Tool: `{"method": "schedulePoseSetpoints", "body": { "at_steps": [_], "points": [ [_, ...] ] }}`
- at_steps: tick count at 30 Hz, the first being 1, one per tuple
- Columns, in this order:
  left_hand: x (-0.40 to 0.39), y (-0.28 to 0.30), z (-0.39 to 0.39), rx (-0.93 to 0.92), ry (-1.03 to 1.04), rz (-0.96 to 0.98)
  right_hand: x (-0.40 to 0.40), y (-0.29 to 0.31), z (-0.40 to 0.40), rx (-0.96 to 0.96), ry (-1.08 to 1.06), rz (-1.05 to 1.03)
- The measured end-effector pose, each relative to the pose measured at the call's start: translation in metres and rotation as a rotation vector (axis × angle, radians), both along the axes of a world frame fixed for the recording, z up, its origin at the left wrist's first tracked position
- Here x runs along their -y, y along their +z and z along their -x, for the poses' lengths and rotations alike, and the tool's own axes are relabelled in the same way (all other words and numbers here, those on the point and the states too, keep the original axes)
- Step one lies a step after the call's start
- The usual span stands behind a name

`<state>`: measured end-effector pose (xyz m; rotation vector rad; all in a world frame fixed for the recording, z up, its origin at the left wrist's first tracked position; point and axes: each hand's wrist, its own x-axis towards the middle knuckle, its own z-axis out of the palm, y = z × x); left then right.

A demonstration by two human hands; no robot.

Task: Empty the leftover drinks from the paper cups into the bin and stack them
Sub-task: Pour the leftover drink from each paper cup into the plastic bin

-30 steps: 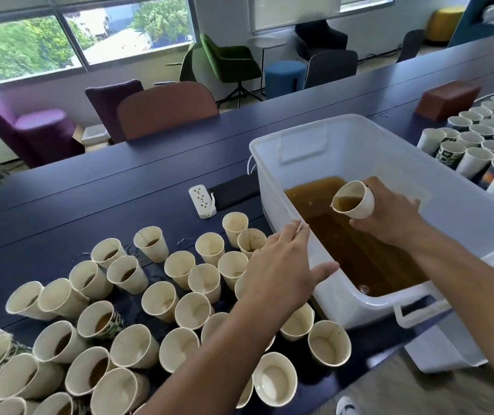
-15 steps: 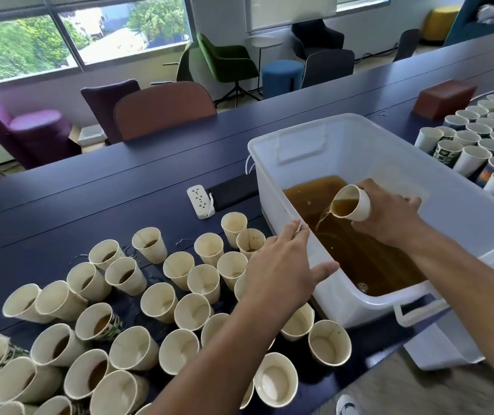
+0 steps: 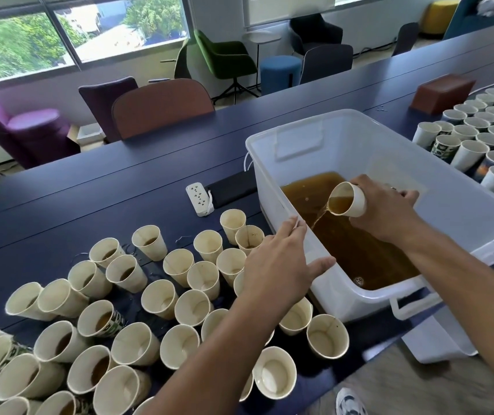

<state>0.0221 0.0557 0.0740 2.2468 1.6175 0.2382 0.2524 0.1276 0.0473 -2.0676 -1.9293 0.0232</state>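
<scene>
As the right hand (image 3: 386,208) tips its gripped cream paper cup (image 3: 348,199) further, brown drink now streams into the translucent plastic bin (image 3: 464,211); left hand (image 3: 281,262), fingers spread, steadies the rim.

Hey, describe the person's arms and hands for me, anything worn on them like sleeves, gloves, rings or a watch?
Both forearms are bare as far as the frame shows, with no sleeves in sight. The left hand and right hand wear no gloves. No watch, bracelet or ring is visible.
</scene>
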Motion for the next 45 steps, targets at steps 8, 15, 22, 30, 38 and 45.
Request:
{"method": "schedulePoseSetpoints", "body": {
  "at_steps": [8, 15, 22, 30, 38, 45],
  "points": [
    [-0.001, -0.004, 0.0, 0.013, 0.007, -0.002, 0.0, -0.002, 0.0, 0.051, 0.003, -0.014],
    [0.0, -0.004, 0.0, 0.017, 0.01, 0.003, 0.003, -0.002, 0.003, 0.079, 0.039, -0.044],
    [0.0, -0.003, -0.001, 0.022, 0.019, 0.012, 0.003, -0.004, 0.004, 0.158, 0.091, -0.069],
    [0.0, -0.005, -0.001, 0.042, 0.02, -0.002, 0.007, -0.001, 0.008, 0.325, 0.138, -0.117],
    [0.001, -0.002, -0.001, 0.048, 0.021, 0.008, 0.013, 0.002, 0.01, 0.47, 0.057, 0.069],
    [0.001, -0.001, -0.001, 0.043, 0.023, 0.026, 0.012, 0.003, 0.01, 0.461, 0.027, -0.052]
  ]
}}
